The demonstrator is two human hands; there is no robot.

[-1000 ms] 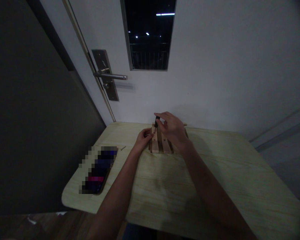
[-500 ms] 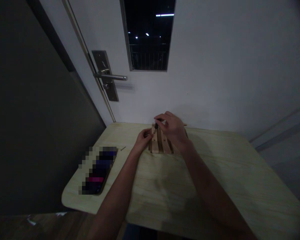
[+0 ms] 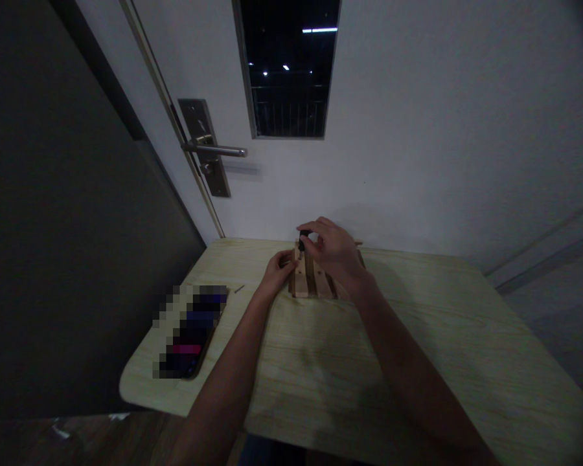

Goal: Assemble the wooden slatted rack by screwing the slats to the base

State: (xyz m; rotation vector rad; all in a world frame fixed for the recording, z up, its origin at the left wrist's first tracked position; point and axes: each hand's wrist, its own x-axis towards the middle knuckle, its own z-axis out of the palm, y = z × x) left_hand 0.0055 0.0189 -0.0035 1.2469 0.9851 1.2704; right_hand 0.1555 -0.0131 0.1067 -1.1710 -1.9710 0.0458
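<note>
Head view: a white door (image 3: 282,184) is seen across the top of the frame, with a dark panel (image 3: 68,226) at the left. A pale wood-grained table (image 3: 330,362) is placed across the lower half. A dark window (image 3: 291,58) is set in the door at upper centre. A phone (image 3: 194,333), partly pixelated, is laid at lower left. A slatted wooden piece (image 3: 302,283) is located at frame centre, on the table, near the door. Its right part is covered by the right hand (image 3: 337,251), by which a black-handled driver (image 3: 303,240) is pinched between thumb and fingers, shaft directed down at the left pale slat; tip contact cannot be determined. The left edge is gripped by the left hand (image 3: 274,272), thumb on top. A thin screw-like piece (image 3: 240,288) is laid just beside the phone's upper end.
</note>
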